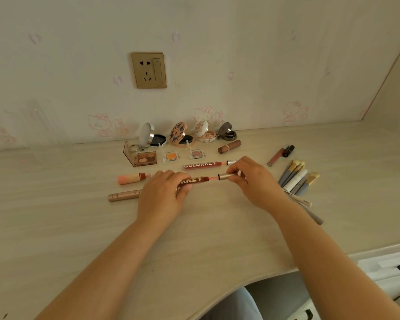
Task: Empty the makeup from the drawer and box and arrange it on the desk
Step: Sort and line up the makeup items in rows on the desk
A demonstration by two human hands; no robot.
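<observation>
The left hand (164, 192) is curling its fingers round a dark red lip gloss tube (194, 181), its grip closed on the body, and is holding the tube lying sideways just above the pale wooden table (79, 227). The right hand (249, 179) is pinching the tube's silver cap (226, 176) between thumb and fingertips; the cap is sitting pulled a little away from the tube, with a pink wand stem showing between them. Just behind the hands, a second red gloss tube (203, 165) with white lettering is lying on the table, parallel to the held one. To the left, a peach tube (129, 179) and a rose-gold tube (124, 195) are lying side by side. Along the wall, four open compacts (183, 135) are standing in a row, with an eyeshadow palette (144, 158) and two small square pans (171, 156) in front of them. A brown lipstick (229, 146) is lying right of these, and a bundle of grey-handled brushes (296, 176) is resting near the right wrist.
</observation>
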